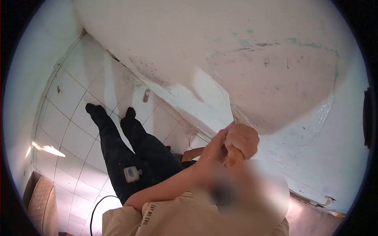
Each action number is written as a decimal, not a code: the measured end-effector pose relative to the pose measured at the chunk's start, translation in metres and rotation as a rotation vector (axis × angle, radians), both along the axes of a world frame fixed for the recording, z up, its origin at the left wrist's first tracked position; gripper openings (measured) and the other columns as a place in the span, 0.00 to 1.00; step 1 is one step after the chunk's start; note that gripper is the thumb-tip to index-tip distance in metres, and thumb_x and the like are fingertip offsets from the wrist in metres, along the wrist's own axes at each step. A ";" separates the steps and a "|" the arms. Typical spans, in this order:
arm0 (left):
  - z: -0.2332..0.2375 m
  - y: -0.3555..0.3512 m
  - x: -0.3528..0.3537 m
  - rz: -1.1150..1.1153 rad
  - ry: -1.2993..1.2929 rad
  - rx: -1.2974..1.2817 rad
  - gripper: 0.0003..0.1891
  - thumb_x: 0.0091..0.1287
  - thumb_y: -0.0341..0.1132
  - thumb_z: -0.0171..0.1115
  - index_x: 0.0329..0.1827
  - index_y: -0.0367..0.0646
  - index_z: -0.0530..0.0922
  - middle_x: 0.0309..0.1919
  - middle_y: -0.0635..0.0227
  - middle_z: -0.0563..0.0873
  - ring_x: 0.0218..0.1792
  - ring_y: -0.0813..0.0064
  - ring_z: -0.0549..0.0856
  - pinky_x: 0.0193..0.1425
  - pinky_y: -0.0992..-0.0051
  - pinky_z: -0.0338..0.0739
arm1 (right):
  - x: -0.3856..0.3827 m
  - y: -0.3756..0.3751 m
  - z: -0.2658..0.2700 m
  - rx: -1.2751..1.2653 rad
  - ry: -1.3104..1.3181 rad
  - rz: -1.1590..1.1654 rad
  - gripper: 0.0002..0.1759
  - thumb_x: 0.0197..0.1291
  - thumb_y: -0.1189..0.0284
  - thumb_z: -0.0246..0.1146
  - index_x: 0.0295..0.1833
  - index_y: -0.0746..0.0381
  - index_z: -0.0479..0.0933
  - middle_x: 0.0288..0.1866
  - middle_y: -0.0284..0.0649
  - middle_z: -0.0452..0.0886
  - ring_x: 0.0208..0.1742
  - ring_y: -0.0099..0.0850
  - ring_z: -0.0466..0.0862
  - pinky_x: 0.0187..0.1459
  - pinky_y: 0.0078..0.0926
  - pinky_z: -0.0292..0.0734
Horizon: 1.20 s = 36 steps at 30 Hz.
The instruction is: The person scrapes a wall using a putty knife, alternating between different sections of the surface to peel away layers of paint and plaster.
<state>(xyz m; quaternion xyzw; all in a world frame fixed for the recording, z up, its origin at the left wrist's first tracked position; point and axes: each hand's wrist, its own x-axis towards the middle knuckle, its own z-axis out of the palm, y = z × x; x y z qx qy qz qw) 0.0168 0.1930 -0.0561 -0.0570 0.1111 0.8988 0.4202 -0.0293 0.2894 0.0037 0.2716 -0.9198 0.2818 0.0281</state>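
My left hand (214, 147) and my right hand (245, 138) are closed together, pressed against each other in front of a painted wall corner. A yellowish-brown, wood-like handle (234, 156) shows beneath the fingers of my right hand. My left hand wraps against the same piece from the side. What the handle belongs to is hidden by the fingers. The knuckles are close to the chipped wall edge (235, 114). A blurred patch covers my right forearm.
White walls (275, 78) with scuffed, flaking paint rise on the right. My legs in dark trousers (153, 153) stand on white floor tiles (76, 102). A brown padded object (42, 204) stands at lower left, near a black cable (93, 216). A small brown piece (146, 95) lies by the wall.
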 end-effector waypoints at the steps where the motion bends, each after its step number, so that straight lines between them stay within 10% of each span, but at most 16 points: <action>1: 0.001 0.000 -0.003 0.000 0.001 0.008 0.33 0.66 0.51 0.52 0.68 0.43 0.56 0.58 0.71 0.68 0.60 0.74 0.68 0.65 0.71 0.61 | -0.002 0.003 -0.002 -0.010 -0.012 0.016 0.22 0.44 0.52 0.61 0.16 0.58 0.66 0.15 0.37 0.67 0.16 0.36 0.71 0.18 0.28 0.65; 3: 0.012 -0.005 -0.020 -0.092 -0.414 0.341 0.27 0.68 0.43 0.50 0.67 0.43 0.57 0.57 0.69 0.69 0.60 0.73 0.68 0.66 0.72 0.61 | -0.012 0.010 -0.007 -0.031 -0.037 0.079 0.22 0.44 0.52 0.61 0.16 0.58 0.65 0.15 0.36 0.66 0.15 0.35 0.71 0.17 0.27 0.64; 7: 0.021 -0.010 -0.019 0.049 -0.143 0.013 0.21 0.70 0.36 0.47 0.64 0.42 0.59 0.56 0.67 0.69 0.60 0.71 0.69 0.66 0.72 0.62 | -0.003 -0.001 0.002 -0.097 -0.072 0.023 0.23 0.42 0.51 0.61 0.17 0.59 0.65 0.15 0.35 0.64 0.14 0.34 0.69 0.17 0.26 0.61; 10: 0.025 -0.009 -0.028 -0.131 -0.665 0.164 0.18 0.71 0.31 0.45 0.62 0.39 0.60 0.56 0.65 0.68 0.60 0.69 0.68 0.66 0.73 0.62 | -0.009 0.004 -0.002 -0.068 -0.060 0.039 0.24 0.41 0.50 0.61 0.17 0.59 0.65 0.15 0.35 0.64 0.14 0.34 0.69 0.16 0.26 0.60; 14: 0.015 -0.001 -0.006 0.035 -0.179 0.024 0.22 0.70 0.39 0.48 0.64 0.40 0.62 0.58 0.68 0.69 0.59 0.73 0.69 0.64 0.74 0.62 | -0.003 0.009 -0.004 -0.042 -0.036 0.038 0.24 0.40 0.50 0.61 0.17 0.59 0.64 0.15 0.34 0.63 0.14 0.33 0.68 0.16 0.26 0.60; 21: 0.012 -0.003 -0.020 -0.031 -0.369 0.079 0.33 0.69 0.54 0.39 0.70 0.39 0.54 0.67 0.61 0.63 0.67 0.71 0.64 0.70 0.72 0.53 | -0.006 0.008 -0.005 -0.052 -0.024 0.116 0.23 0.39 0.51 0.61 0.17 0.59 0.65 0.15 0.34 0.64 0.14 0.33 0.68 0.16 0.26 0.60; 28: 0.021 -0.005 -0.021 -0.026 -0.590 0.141 0.24 0.72 0.49 0.40 0.65 0.45 0.63 0.52 0.68 0.72 0.59 0.76 0.70 0.65 0.75 0.61 | 0.001 0.001 -0.008 -0.021 -0.101 0.103 0.21 0.39 0.53 0.61 0.17 0.59 0.64 0.14 0.34 0.63 0.13 0.33 0.68 0.16 0.27 0.60; 36: 0.022 -0.006 -0.026 -0.001 -0.481 0.122 0.37 0.65 0.60 0.42 0.73 0.49 0.52 0.66 0.65 0.63 0.65 0.72 0.64 0.69 0.75 0.53 | 0.000 -0.006 0.000 0.097 0.011 0.031 0.09 0.36 0.69 0.62 0.15 0.59 0.69 0.14 0.34 0.69 0.16 0.32 0.73 0.21 0.22 0.69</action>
